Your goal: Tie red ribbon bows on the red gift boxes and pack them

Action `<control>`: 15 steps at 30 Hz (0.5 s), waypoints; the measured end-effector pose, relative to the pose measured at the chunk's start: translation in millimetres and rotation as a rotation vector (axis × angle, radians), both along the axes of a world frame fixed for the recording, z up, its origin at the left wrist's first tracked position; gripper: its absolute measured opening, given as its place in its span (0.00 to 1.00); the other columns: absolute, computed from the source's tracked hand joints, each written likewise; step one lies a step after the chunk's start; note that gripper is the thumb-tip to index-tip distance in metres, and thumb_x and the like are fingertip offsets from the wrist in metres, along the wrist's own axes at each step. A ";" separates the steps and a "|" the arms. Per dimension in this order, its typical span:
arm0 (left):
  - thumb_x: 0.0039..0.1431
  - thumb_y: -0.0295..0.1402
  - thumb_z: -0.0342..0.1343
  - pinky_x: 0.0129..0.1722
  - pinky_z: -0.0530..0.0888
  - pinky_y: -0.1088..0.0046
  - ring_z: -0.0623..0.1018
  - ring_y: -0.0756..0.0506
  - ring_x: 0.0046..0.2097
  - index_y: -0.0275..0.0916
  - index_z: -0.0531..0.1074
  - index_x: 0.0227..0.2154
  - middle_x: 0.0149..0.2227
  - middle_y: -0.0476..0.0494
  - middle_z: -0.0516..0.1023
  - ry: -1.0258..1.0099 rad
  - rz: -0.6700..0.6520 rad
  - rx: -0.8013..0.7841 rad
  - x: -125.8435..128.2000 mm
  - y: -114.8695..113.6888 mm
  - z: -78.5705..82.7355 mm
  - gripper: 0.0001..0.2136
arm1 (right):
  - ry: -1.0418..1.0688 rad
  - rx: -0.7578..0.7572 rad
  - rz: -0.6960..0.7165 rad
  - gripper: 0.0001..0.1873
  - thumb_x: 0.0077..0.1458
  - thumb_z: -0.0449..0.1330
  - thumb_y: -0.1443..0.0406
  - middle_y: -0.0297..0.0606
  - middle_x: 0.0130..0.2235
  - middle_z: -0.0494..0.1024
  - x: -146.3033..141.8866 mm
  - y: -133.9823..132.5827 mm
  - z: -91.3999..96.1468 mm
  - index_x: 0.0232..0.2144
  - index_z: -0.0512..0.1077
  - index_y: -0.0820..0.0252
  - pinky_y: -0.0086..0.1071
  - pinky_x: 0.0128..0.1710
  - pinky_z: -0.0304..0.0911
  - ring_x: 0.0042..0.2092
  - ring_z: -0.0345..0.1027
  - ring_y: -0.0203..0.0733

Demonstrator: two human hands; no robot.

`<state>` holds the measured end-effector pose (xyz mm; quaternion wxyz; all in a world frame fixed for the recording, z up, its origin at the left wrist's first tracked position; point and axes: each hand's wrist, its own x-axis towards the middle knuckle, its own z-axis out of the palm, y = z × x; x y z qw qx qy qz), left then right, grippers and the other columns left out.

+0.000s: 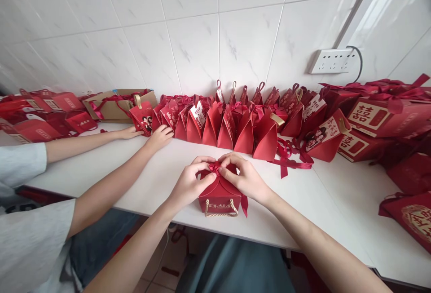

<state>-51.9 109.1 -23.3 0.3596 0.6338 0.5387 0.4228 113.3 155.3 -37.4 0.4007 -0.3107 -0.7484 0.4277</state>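
Observation:
A small red gift box (220,194) with a gold rope handle stands upright near the front edge of the white table (161,167). Across its top runs a red ribbon (214,167), gathered in a knot or bow at the middle; one tail hangs down on the right side. My left hand (193,178) pinches the ribbon from the left, thumb and fingers together. From the right, my right hand (242,174) pinches it too, close beside the left fingertips. The exact shape of the knot is partly hidden by my fingers.
Rows of red triangular gift boxes (210,124) line the wall. A cardboard box (116,108) with ribbons stands behind left. At the right are stacked red boxes (380,117). A co-worker's hands (160,138) touch boxes on the left. A power strip (332,61) is on the wall.

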 end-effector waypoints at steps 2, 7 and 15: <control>0.54 0.38 0.54 0.50 0.69 0.69 0.70 0.41 0.54 0.37 0.75 0.32 0.50 0.40 0.70 -0.031 -0.022 -0.021 1.0 -0.6 0.6 0.10 | -0.001 0.008 -0.010 0.05 0.53 0.55 0.63 0.39 0.40 0.72 0.3 0.2 -0.1 0.26 0.65 0.56 0.39 0.48 0.59 0.44 0.67 0.42; 0.57 0.41 0.53 0.51 0.69 0.70 0.68 0.40 0.57 0.38 0.77 0.31 0.54 0.41 0.68 -0.064 0.004 -0.050 2.7 0.8 -1.7 0.12 | -0.016 0.029 -0.016 0.04 0.53 0.55 0.64 0.39 0.39 0.72 0.8 0.5 0.5 0.26 0.66 0.57 0.38 0.48 0.60 0.44 0.67 0.43; 0.57 0.42 0.54 0.52 0.67 0.70 0.69 0.40 0.56 0.38 0.77 0.27 0.54 0.42 0.70 -0.212 0.069 -0.033 2.0 2.2 -9.6 0.13 | -0.148 0.393 -0.006 0.04 0.52 0.58 0.70 0.43 0.44 0.69 11.7 -0.7 10.8 0.31 0.68 0.57 0.42 0.48 0.63 0.48 0.66 0.46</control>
